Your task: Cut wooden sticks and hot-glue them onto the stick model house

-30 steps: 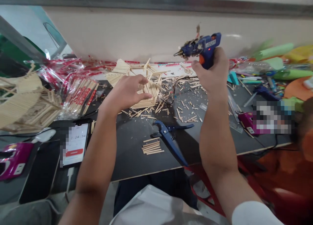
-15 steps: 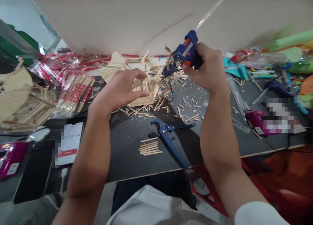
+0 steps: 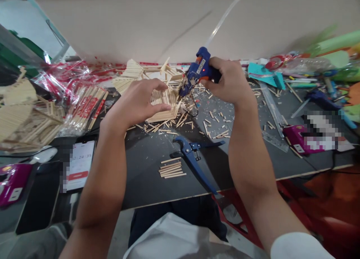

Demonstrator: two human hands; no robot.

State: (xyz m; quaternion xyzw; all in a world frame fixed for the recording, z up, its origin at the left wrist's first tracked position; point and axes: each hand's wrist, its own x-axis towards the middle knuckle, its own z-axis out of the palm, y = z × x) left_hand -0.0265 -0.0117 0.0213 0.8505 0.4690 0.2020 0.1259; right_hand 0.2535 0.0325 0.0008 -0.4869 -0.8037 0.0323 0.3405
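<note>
My left hand (image 3: 140,102) grips a panel of glued wooden sticks (image 3: 165,105) on the dark table, thumb below and fingers over its top edge. My right hand (image 3: 229,80) is closed round a blue glue gun (image 3: 197,70) with an orange trigger and a clear glue stick rising from its back. The gun tilts down to the left, its nozzle at the panel's right edge. A small stack of cut sticks (image 3: 172,169) lies near the table's front edge.
Blue cutting pliers (image 3: 194,157) lie in front of the panel among scattered stick offcuts. Stick bundles in red-printed wrappers (image 3: 81,101) and stick structures (image 3: 19,116) fill the left. A phone (image 3: 80,165) lies front left. Rulers, magenta tools and coloured paper crowd the right.
My right hand has brought the glue gun down and left, from raised and level to tilted with its nozzle at the panel. My left hand stayed on the panel.
</note>
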